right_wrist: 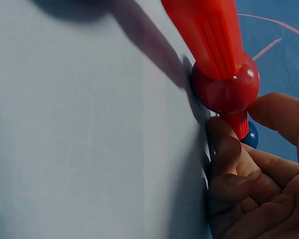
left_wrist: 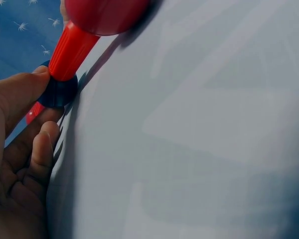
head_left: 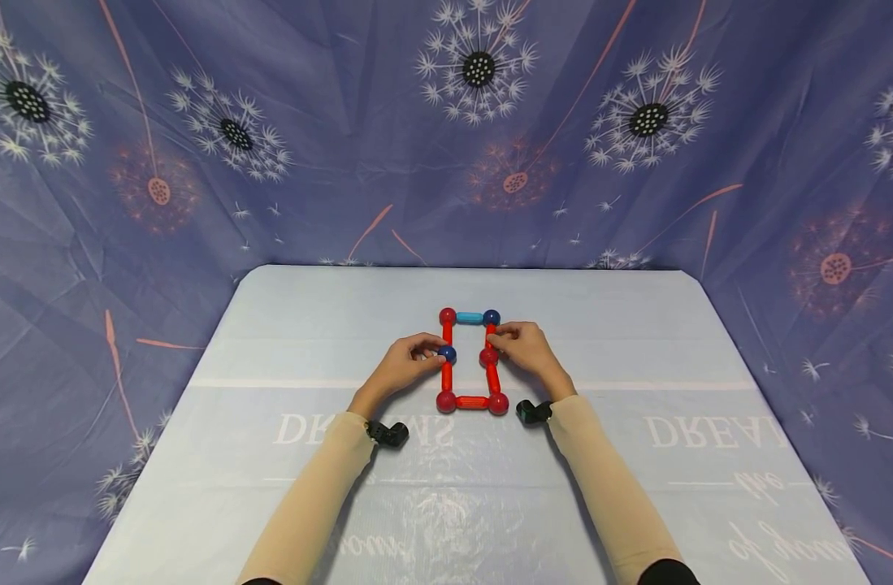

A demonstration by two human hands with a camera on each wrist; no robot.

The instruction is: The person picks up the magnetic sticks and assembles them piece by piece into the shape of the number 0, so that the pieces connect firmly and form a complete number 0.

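Observation:
A rectangular frame of magnetic-looking rods and balls lies on the table in the head view. My left hand [head_left: 405,361] pinches the dark blue ball [head_left: 447,354] midway along its left side, thumb and fingers on opposite sides. On the right side, my right hand [head_left: 525,345] pinches the upper red rod [right_wrist: 234,123], right beside the middle red ball [head_left: 488,357]. A light blue rod [head_left: 470,318] spans the far end, between a red ball [head_left: 448,316] and a dark blue ball [head_left: 492,318]. A red rod [head_left: 472,402] joins two red balls at the near end.
The table [head_left: 270,325] has a pale cover with white printed lettering. A purple curtain with dandelion prints [head_left: 329,146] hangs behind and at the sides. Small black cameras are worn on both wrists, over beige sleeves [head_left: 310,496].

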